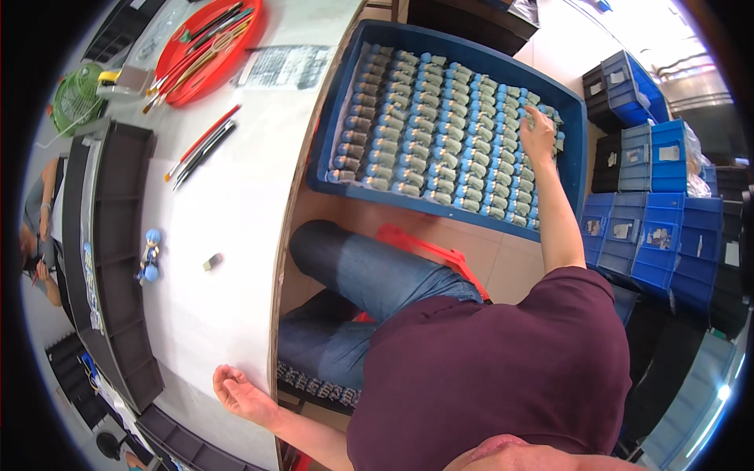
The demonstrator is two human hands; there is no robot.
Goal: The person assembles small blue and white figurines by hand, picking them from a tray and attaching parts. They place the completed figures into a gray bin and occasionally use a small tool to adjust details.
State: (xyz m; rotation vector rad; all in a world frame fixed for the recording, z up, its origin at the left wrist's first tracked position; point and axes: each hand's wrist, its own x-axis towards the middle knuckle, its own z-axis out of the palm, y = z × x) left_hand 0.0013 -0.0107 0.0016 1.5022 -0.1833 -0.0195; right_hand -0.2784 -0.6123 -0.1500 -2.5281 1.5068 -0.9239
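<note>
My right hand [538, 137] reaches into a large blue tray [449, 206] on the right. Its fingers are bent in a pinch above the rows, and what lies between the fingertips is hidden. Many small figurines [422, 124] with blue tops and pale grey-green bodies lie there in rows on a light liner. My left hand [245, 399] rests at the near edge of the white table [212, 322], fingers loosely curled and slightly apart, holding nothing visible. Ahead of it are a small grey-and-pale block [213, 262] and a blue-haired figurine [151, 255].
A red plate [179, 93] holds brushes and tools at the table's far end. Several brushes or pens [203, 149] lie nearby. A black divided rack [122, 259] lines the left side. Blue crates [656, 235] are stacked at right. Another person [49, 235] sits across the table.
</note>
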